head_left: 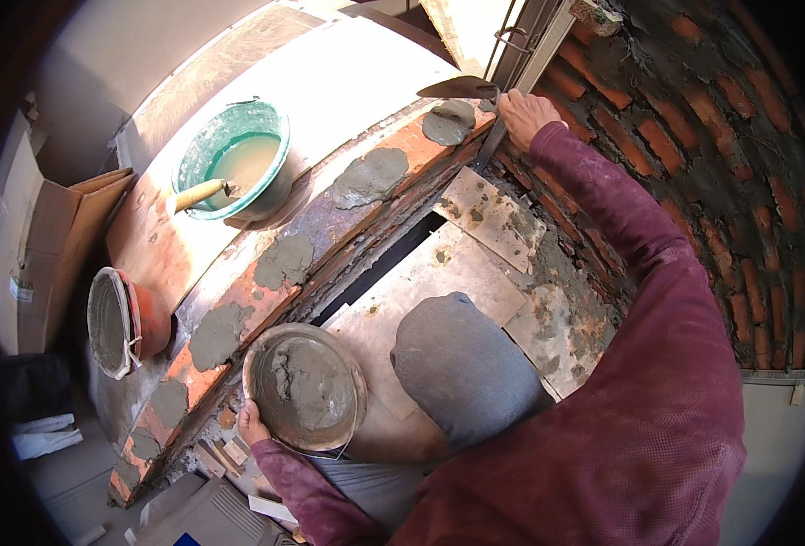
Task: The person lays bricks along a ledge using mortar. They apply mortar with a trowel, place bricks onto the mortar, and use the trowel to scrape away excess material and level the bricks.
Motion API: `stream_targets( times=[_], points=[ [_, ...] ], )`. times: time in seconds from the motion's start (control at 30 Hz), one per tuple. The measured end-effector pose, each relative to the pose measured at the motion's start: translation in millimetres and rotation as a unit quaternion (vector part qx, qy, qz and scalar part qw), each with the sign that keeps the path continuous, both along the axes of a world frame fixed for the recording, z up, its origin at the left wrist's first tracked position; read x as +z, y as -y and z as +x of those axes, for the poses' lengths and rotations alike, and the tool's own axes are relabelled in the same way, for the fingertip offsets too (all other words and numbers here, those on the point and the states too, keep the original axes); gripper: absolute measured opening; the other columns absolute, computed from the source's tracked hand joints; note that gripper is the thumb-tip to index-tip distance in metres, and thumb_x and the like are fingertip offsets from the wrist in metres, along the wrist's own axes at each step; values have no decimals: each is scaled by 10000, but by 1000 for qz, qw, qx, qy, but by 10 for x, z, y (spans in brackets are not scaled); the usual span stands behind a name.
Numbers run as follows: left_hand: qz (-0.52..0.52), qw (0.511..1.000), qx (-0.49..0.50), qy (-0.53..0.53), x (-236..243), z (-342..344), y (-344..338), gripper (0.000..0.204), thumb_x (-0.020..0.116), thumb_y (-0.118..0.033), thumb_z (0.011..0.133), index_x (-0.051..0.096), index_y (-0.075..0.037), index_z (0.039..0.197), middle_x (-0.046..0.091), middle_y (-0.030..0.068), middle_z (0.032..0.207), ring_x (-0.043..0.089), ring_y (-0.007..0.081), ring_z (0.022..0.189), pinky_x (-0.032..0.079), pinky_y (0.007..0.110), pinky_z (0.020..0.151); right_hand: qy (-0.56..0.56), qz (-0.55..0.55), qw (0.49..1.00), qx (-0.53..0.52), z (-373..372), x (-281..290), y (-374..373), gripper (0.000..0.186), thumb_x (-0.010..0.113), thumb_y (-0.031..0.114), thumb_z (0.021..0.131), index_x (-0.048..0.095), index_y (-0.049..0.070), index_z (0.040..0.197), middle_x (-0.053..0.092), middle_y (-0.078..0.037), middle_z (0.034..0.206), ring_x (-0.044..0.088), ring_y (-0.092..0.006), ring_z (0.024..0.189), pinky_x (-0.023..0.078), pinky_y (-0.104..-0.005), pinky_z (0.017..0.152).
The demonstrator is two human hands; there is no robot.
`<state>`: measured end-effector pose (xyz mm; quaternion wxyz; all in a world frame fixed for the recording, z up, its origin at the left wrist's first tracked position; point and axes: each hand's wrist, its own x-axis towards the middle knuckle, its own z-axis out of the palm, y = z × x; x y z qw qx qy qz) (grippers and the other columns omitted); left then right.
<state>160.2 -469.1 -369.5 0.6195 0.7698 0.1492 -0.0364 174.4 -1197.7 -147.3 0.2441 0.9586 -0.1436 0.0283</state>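
Where the near ground begins, a rounded knee in dusty grey cloth (457,369) lies beside a round, mortar-smeared bucket with a wire handle (357,387), which holds soft grey mortar (307,387). At the bucket's lower left side, the bare left hand (253,424) touches its wall; how far its fingers close cannot be told, being partly hidden. Beyond runs a long ledge of orange brick (411,143), bearing separate flattened patches of grey mortar (284,262). Left of the ledge, a small orange bucket with a pale, crusted rim (152,318) stands tilted in view, and farther on a green plastic basin (275,193) contains cloudy brown water, a tan wooden handle (199,195) lying across its rim. At the ledge's far end, the right hand (528,118) is clamped round the handle of a dark, pointed steel trowel (457,87), its blade above the farthest patch, near a rough red brick wall (693,164).
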Motion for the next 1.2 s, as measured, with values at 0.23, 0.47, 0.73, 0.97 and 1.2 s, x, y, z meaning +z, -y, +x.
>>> stream_targets(
  times=[0.23,0.47,0.73,0.97,1.2],
  points=[
    [158,987,8,-5,-311,75,-180,506,550,-476,994,719,1,978,650,30,896,539,106,796,439,265,757,-218,-217,952,8,1201,-100,88,59,673,191,814,702,164,770,730,43,807,708,-153,786,488,-385,587],
    [35,981,84,-173,-394,-35,-529,643,497,-547,990,639,43,1204,656,88,1111,593,173,980,462,309,885,-125,99,987,-14,214,290,494,229,613,229,810,680,30,900,709,-171,898,698,-317,901,537,-443,741],
    [-144,971,56,-185,-160,-65,-393,603,548,-564,957,591,-55,1278,661,51,1037,629,201,914,532,358,833,317,529,777,-127,-646,-2193,-663,519,543,461,943,578,-31,1103,677,-237,916,662,-383,859,513,-449,803],
    [12,972,134,-192,126,-155,-267,573,599,-594,916,638,-94,1192,656,37,980,635,204,824,506,318,626,360,824,297,-321,-109,-2722,-1857,291,462,399,1001,479,110,979,460,-38,617,495,-158,444,463,-339,400],
    [328,932,-113,-104,717,-548,-402,489,606,-437,959,621,7,1162,625,157,1132,611,260,993,477,347,808,352,890,66,-283,-368,-2264,-1839,362,436,477,1013,434,146,868,430,-26,614,441,-162,478,401,-334,436]
  ],
)
